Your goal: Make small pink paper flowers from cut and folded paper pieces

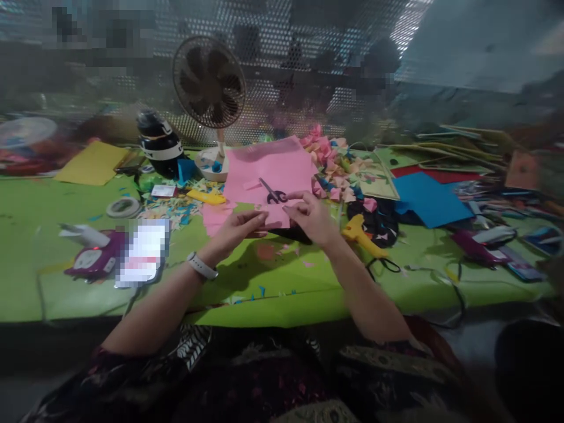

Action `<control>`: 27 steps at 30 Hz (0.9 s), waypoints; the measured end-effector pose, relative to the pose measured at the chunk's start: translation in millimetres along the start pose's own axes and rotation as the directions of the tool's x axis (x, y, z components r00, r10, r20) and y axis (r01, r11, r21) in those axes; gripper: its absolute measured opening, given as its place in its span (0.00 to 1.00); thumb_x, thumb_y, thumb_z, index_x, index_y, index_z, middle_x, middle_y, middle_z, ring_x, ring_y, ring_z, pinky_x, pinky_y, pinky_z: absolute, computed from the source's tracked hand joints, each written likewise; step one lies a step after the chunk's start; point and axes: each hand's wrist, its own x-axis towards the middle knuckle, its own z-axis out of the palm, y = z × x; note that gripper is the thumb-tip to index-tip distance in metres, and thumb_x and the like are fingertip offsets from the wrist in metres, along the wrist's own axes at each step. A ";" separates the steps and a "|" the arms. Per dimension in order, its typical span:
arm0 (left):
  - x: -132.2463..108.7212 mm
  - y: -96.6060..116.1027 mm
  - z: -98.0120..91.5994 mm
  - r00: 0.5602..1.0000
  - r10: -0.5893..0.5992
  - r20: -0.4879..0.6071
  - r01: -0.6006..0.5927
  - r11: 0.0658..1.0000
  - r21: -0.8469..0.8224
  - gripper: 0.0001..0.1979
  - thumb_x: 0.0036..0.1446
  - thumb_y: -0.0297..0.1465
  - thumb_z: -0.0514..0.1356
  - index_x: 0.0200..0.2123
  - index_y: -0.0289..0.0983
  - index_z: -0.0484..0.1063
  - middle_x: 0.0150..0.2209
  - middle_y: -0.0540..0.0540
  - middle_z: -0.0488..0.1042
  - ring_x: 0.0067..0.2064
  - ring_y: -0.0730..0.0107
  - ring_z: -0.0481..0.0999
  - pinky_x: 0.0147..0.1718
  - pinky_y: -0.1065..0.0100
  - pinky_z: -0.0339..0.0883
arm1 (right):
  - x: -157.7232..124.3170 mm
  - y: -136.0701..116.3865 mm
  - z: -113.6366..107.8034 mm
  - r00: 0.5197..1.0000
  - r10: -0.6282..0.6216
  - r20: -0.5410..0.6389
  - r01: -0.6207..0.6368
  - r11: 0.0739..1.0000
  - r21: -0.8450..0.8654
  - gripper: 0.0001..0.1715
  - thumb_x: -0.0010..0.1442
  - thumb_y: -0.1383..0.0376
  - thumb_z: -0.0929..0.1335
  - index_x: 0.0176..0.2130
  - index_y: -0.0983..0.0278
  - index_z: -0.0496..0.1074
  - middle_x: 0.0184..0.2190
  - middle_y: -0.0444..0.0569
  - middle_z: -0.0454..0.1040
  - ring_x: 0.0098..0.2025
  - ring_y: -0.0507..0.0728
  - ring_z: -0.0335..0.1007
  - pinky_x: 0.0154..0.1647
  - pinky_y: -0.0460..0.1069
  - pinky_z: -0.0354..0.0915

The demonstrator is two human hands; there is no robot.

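Note:
Between my two hands is a small piece of pink paper (277, 218), pinched at its left edge by my left hand (244, 226) and at its right side by my right hand (314, 218). Both hands are closed on it. Just beyond, a pair of scissors (269, 189) with dark handles points away to the left over a large pink paper sheet (268, 157). Its handles are right by my right fingers; whether they touch I cannot tell. Smaller pink paper (215, 218) lies left of my left hand.
A fan (209, 82) and black bottle (161, 144) stand behind. Folded paper pieces (328, 153) are heaped back right. A yellow glue gun (365, 236) lies right of my right hand, near blue paper (434, 198). Left are a phone (144, 252), tape roll (123, 207) and yellow cutter (206, 196).

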 end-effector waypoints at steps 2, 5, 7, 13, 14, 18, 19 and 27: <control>0.7 -3.0 0.4 1.000 -0.020 -0.009 0.019 0.998 -0.067 0.17 0.49 0.41 0.72 0.35 0.34 0.79 0.35 0.46 0.81 0.38 0.69 0.80 0.44 0.64 0.75 | -10.1 -7.3 12.2 0.997 -0.030 0.071 0.031 1.000 -0.006 0.20 0.62 0.54 0.69 0.49 0.62 0.70 0.22 0.39 0.71 0.24 0.51 0.68 0.29 0.47 0.66; 2.4 -5.6 -2.9 0.997 -0.060 -0.056 0.049 0.983 -0.178 0.12 0.48 0.35 0.73 0.31 0.33 0.78 0.30 0.49 0.77 0.33 0.74 0.78 0.43 0.64 0.76 | -16.4 -13.2 9.9 0.984 -0.156 0.088 0.163 0.983 -0.085 0.18 0.64 0.60 0.67 0.53 0.61 0.70 0.30 0.45 0.77 0.32 0.54 0.74 0.37 0.51 0.71; 3.1 -5.0 -5.2 0.994 -0.092 -0.058 0.075 0.968 -0.240 0.10 0.49 0.33 0.72 0.29 0.33 0.77 0.28 0.51 0.75 0.32 0.75 0.77 0.43 0.64 0.76 | -15.8 -13.2 3.5 0.946 -0.307 0.106 0.322 0.926 -0.196 0.18 0.62 0.64 0.68 0.53 0.59 0.73 0.41 0.50 0.78 0.43 0.57 0.76 0.46 0.55 0.72; 1.4 -1.5 -4.2 0.996 -0.091 -0.005 0.084 0.942 -0.324 0.07 0.51 0.31 0.71 0.29 0.34 0.77 0.29 0.50 0.77 0.34 0.73 0.79 0.47 0.62 0.74 | -11.9 -3.8 4.9 0.856 -0.470 0.214 0.515 0.805 -0.296 0.09 0.61 0.64 0.71 0.42 0.55 0.81 0.57 0.52 0.72 0.61 0.63 0.66 0.61 0.63 0.65; 1.1 -1.4 -3.4 0.996 -0.086 -0.005 0.080 0.939 -0.333 0.07 0.51 0.30 0.71 0.30 0.34 0.77 0.30 0.49 0.78 0.34 0.74 0.79 0.47 0.63 0.74 | -11.8 -3.0 6.3 0.860 -0.473 0.192 0.510 0.812 -0.286 0.08 0.62 0.64 0.70 0.41 0.55 0.81 0.56 0.51 0.73 0.60 0.63 0.67 0.61 0.63 0.66; 1.1 -0.4 -1.8 0.997 -0.072 -0.029 0.057 0.932 -0.359 0.07 0.51 0.29 0.70 0.28 0.34 0.75 0.27 0.52 0.76 0.32 0.75 0.78 0.44 0.66 0.74 | -12.8 -7.3 5.6 0.866 -0.474 0.161 0.500 0.831 -0.243 0.08 0.62 0.63 0.71 0.42 0.56 0.80 0.55 0.52 0.73 0.59 0.62 0.68 0.62 0.62 0.65; 1.3 0.1 -2.1 0.997 -0.070 -0.031 0.055 0.933 -0.356 0.09 0.51 0.30 0.70 0.27 0.34 0.74 0.25 0.53 0.74 0.33 0.74 0.79 0.42 0.67 0.74 | -13.1 -9.7 4.3 0.866 -0.469 0.170 0.498 0.833 -0.240 0.11 0.60 0.63 0.72 0.45 0.55 0.80 0.57 0.52 0.72 0.60 0.62 0.67 0.63 0.63 0.63; 1.9 1.4 -7.8 0.997 -0.073 -0.027 0.061 0.948 -0.312 0.12 0.49 0.32 0.71 0.24 0.34 0.71 0.25 0.53 0.73 0.35 0.72 0.79 0.47 0.62 0.74 | -12.6 -10.9 5.3 0.893 -0.415 0.175 0.446 0.867 -0.221 0.08 0.60 0.63 0.72 0.39 0.51 0.82 0.59 0.48 0.72 0.61 0.63 0.66 0.60 0.63 0.67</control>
